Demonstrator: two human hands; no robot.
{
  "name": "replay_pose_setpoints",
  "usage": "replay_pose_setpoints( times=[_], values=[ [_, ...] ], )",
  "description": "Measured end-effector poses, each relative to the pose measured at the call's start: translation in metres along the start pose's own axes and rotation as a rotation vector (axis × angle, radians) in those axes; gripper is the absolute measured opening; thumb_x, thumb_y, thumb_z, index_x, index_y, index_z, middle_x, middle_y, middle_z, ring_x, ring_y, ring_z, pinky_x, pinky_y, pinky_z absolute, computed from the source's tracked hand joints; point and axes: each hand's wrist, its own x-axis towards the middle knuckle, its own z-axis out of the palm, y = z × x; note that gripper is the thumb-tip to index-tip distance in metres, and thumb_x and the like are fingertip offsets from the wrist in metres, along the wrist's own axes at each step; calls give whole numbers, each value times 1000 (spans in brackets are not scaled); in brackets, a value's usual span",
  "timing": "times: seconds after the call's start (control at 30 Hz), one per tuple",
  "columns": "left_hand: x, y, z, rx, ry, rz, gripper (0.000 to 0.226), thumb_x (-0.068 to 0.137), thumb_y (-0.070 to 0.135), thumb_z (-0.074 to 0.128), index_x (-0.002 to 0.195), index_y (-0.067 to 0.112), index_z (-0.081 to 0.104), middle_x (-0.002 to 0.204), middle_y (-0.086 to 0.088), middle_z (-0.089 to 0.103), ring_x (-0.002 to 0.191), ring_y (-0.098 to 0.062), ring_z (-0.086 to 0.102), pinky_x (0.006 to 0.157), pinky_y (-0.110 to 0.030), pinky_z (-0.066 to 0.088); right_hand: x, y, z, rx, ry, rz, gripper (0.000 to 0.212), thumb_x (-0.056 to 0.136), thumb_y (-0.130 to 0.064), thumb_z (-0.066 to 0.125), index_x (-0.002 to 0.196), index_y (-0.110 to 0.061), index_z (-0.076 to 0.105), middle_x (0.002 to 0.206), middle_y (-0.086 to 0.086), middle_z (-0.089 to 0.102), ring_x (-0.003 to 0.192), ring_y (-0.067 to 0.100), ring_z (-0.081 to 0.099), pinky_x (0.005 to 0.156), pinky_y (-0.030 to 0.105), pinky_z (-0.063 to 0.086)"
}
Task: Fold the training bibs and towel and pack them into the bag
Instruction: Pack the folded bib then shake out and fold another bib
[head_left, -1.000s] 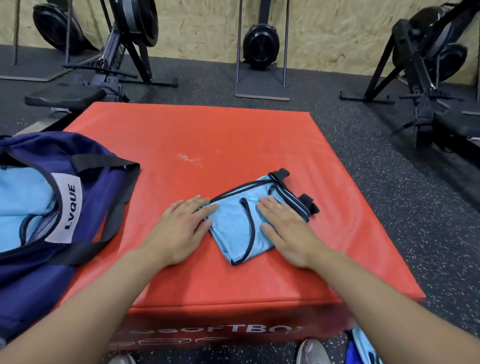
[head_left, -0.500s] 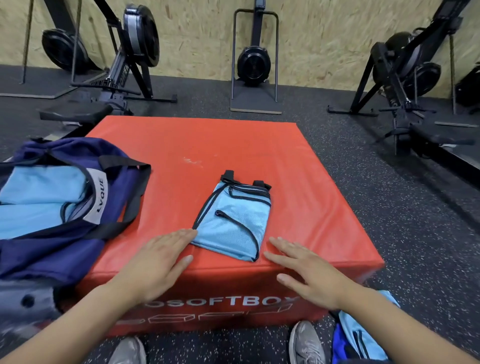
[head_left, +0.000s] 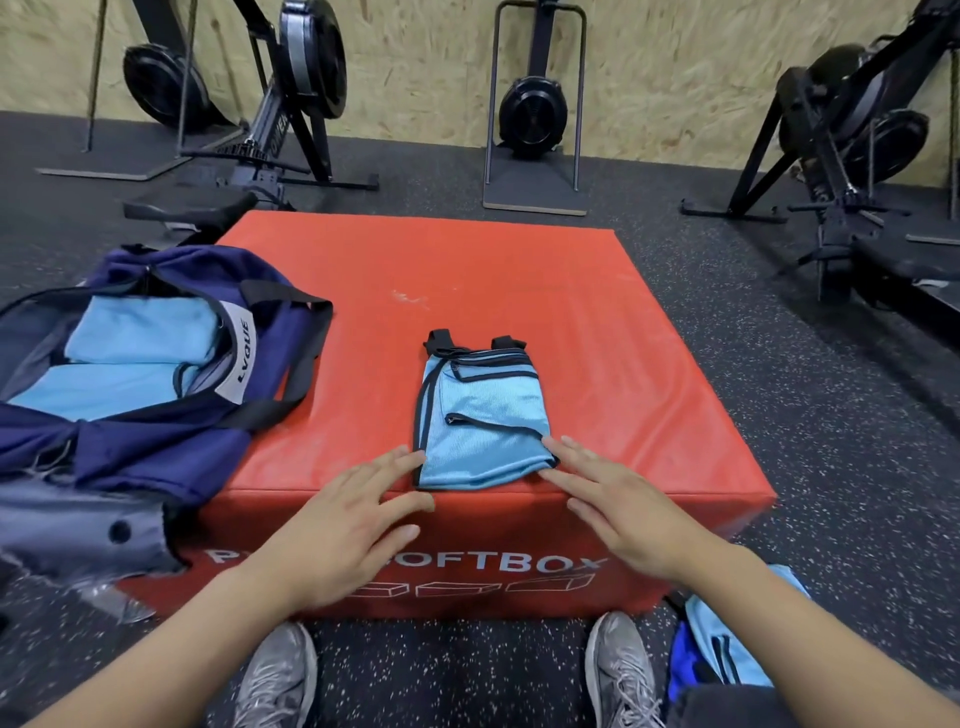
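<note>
My left hand (head_left: 358, 525) and right hand (head_left: 618, 509) were spread flat, fingers straight, holding nothing, one at each near corner of the folded bib (head_left: 480, 421). A second before, both palms pressed on it; now they had slid back off it, so I think that fold was done and it was ready to pack. I counted one bib on the red box (head_left: 597, 322), two blue folded pieces inside the open bag (head_left: 156, 452) at my left, and more blue cloth (head_left: 727, 649) by my right shoe.
</note>
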Motion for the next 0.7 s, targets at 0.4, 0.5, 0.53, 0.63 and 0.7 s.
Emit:
replay_pose_setpoints(
  times=[0.4,0.5,0.53,0.63,0.7],
  values=[
    [32,-1,-5,-214,45,-26,46,101,57,33,141,42,50,154,19,36,149,3,16,120,-36,26,14,-12,-29,404,252,97,38,97,-4,60,128,-26,67,141,-14,57,138,0,43,115,17,28],
    [41,6,-16,-429,141,-103,34,97,50,49,130,43,56,133,21,56,129,0,48,108,-32,41,18,-17,-39,544,320,139,31,95,-1,63,114,-23,72,119,-14,70,121,6,61,106,19,40],
    [45,10,-21,-497,195,-110,30,96,43,56,125,40,60,122,19,61,120,-2,55,102,-29,44,21,-18,-42,613,336,159,29,94,0,63,112,-21,72,115,-11,72,115,7,64,102,19,43],
    [61,18,-30,-627,332,-150,29,89,25,64,115,35,65,110,15,66,103,-10,62,91,-20,44,32,-21,-47,843,403,250,24,91,3,66,106,-16,70,102,-9,74,94,6,68,86,15,49],
    [73,18,-30,-718,367,-211,31,88,19,64,114,37,65,105,14,68,85,-11,60,82,-20,46,40,-19,-47,918,440,307,26,90,3,67,106,-18,70,95,-9,73,84,5,66,80,17,50]
  ],
)
